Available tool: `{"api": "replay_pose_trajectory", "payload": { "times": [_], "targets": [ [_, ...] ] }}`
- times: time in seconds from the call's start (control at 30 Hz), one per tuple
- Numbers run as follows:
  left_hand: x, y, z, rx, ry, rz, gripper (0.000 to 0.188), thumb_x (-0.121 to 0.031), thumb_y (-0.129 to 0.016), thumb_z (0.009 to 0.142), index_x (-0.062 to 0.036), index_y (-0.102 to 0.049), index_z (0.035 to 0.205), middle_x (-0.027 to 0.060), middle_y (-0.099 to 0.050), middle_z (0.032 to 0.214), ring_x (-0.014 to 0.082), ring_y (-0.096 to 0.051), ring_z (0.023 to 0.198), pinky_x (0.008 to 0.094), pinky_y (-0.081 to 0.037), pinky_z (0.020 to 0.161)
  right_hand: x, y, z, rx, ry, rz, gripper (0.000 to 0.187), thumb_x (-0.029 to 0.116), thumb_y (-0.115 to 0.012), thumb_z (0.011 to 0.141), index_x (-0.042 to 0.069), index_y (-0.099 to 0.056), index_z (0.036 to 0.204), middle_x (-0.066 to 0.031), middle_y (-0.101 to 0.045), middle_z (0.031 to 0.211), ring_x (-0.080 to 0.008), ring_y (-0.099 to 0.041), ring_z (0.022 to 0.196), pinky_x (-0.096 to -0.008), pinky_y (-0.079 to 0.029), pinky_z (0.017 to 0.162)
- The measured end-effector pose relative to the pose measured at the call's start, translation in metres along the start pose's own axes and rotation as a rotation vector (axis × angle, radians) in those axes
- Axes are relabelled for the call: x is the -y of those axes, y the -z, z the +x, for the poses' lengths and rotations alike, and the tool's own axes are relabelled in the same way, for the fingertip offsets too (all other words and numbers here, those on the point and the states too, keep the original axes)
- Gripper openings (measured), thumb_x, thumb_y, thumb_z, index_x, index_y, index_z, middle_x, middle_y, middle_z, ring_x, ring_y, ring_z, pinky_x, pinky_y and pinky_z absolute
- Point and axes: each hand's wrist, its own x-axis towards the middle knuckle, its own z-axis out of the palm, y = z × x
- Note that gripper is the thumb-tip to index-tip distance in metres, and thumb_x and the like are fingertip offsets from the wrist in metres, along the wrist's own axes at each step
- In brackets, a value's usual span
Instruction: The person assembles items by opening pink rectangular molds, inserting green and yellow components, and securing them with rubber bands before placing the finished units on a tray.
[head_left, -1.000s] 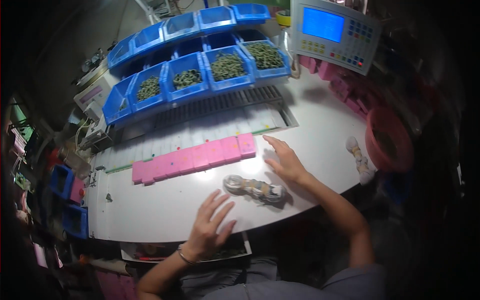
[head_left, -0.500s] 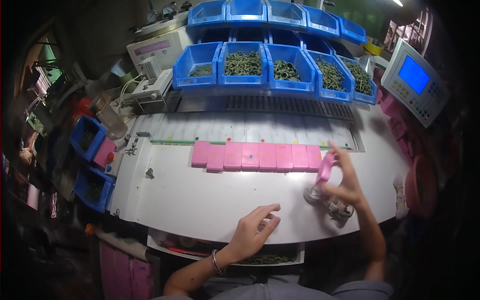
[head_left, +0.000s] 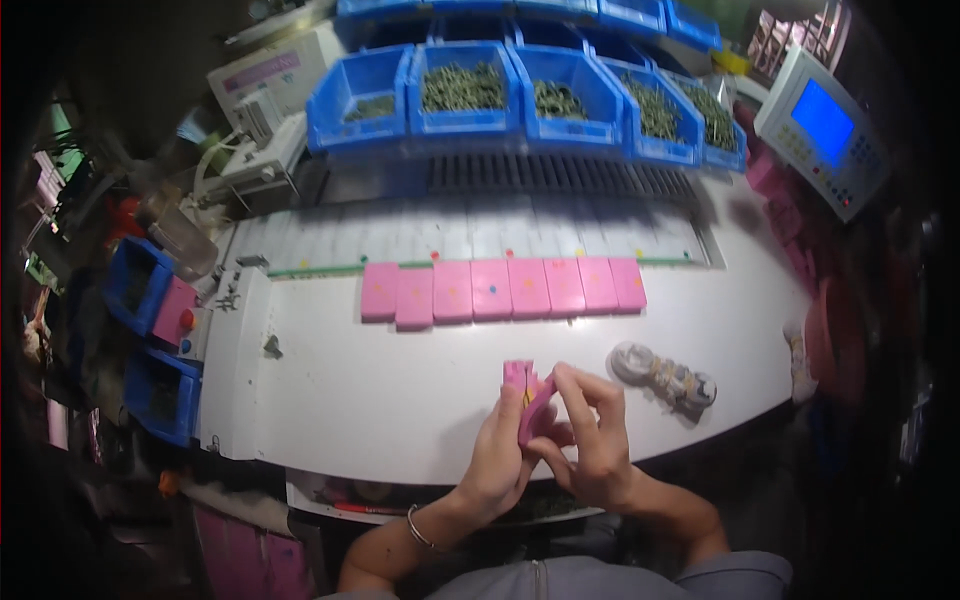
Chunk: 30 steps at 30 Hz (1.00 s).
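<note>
Above the white tabletop, near its front edge, both hands hold a pink mold (head_left: pixel 516 376), a rubber-like block whose two halves are partly parted along one side. My left hand (head_left: pixel 494 452) grips it from the left with the thumb against its face. My right hand (head_left: pixel 600 440) has its fingers on the right-hand half, bending it away. A little yellow shows in the gap; whatever else lies inside is too small to make out. Farther back, several similar pink molds (head_left: pixel 491 290) lie flat side by side in a row, the second from the left set slightly nearer.
A white tied cloth bundle (head_left: pixel 665 380) lies right of my hands. Blue bins (head_left: pixel 464 122) with small green pieces stand behind a dark grille (head_left: pixel 560 178). A control panel with a blue screen (head_left: pixel 825 125) is at right. Two blue bins (head_left: pixel 160 392) sit at left.
My right hand has brought the pink mold from the right, by the cloth bundle, to the middle. My left hand has taken hold too, and the mold is now partly opened. The view has shifted.
</note>
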Motion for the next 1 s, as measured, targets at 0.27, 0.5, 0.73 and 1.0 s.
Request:
{"api": "replay_pose_trajectory", "payload": {
  "times": [0.27, 0.5, 0.73, 1.0],
  "targets": [
    [-0.003, 0.025, 0.025, 0.208, -0.041, -0.135, 0.065, -0.055, -0.026, 0.095, 0.001, -0.041, 0.123, 0.0094, -0.053, 0.093, 0.0197, -0.057, 0.076, 0.038, -0.051, 0.069, 0.013, 0.004, -0.044, 0.171, 0.254, 0.112, 0.039, 0.0, -0.069, 0.064, -0.003, -0.062, 0.102, -0.0108, -0.063, 0.083, -0.0219, -0.063, 0.071, -0.0315, -0.051, 0.058],
    [0.001, 0.024, 0.003, 0.268, -0.157, 0.351, 0.053, -0.04, -0.03, 0.099, 0.008, -0.051, 0.105, 0.0105, -0.054, 0.086, 0.0132, -0.053, 0.06, 0.027, -0.049, 0.056, -0.009, 0.007, 0.004, -0.009, -0.372, 0.496, 0.03, -0.009, -0.054, 0.083, -0.002, -0.055, 0.112, -0.0091, -0.059, 0.074, -0.0124, -0.062, 0.059, -0.0225, -0.046, 0.048],
    [-0.007, 0.02, -0.001, 0.221, -0.096, 0.433, 0.051, -0.038, -0.028, 0.1, 0.0071, -0.052, 0.102, 0.0125, -0.054, 0.089, 0.0136, -0.054, 0.061, 0.0263, -0.047, 0.055, -0.01, -0.008, 0.001, -0.04, -0.477, 0.574, 0.009, -0.003, -0.049, 0.089, -0.002, -0.054, 0.098, -0.006, -0.056, 0.07, -0.0091, -0.058, 0.054, -0.0218, -0.046, 0.047],
    [-0.01, 0.015, 0.005, 0.129, -0.112, 0.563, 0.057, -0.038, -0.021, 0.1, 0.0062, -0.056, 0.09, 0.0108, -0.058, 0.071, 0.014, -0.055, 0.055, 0.0255, -0.046, 0.053, -0.021, 0.009, 0.012, 0.086, -0.761, 0.938, 0.006, 0.0, -0.049, 0.091, -0.003, -0.051, 0.096, -0.0047, -0.054, 0.075, -0.0051, -0.053, 0.059, -0.0175, -0.044, 0.049]
  ]
}}
